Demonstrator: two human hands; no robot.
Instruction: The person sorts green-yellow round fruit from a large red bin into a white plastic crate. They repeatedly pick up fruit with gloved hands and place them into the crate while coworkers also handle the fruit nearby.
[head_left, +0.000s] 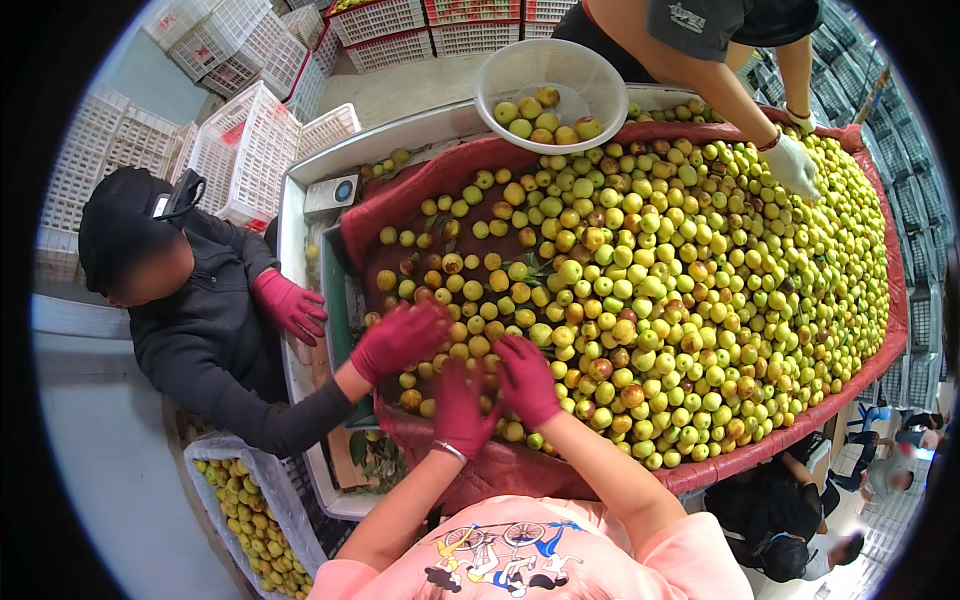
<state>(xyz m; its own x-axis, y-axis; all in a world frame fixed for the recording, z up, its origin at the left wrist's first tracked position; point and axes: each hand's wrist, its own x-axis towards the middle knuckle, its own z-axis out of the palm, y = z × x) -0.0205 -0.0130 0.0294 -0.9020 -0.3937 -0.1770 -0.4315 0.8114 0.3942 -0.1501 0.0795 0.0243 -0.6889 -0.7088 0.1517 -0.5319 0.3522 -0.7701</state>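
Note:
A large heap of green and brown-blotched jujubes (675, 300) fills a sorting table lined with red cloth (517, 476). Both my hands wear dark pink gloves and reach over the near left part of the fruit. My left hand (459, 412) is slightly blurred, fingers pointing away from me over the jujubes; whether it holds one is hidden. Close on its right, my right hand (527, 381) rests palm down on the fruit, its fingertips among the jujubes, and its grasp cannot be made out. A silver bracelet (450, 451) circles my left wrist.
A co-worker's gloved hand (401, 337) reaches in just left of mine; the other (291, 306) is at the table's rim. Another person's white glove (791, 166) touches the far fruit. A white colander (551, 142) holds several jujubes. A lined crate of fruit (201, 448) stands lower left.

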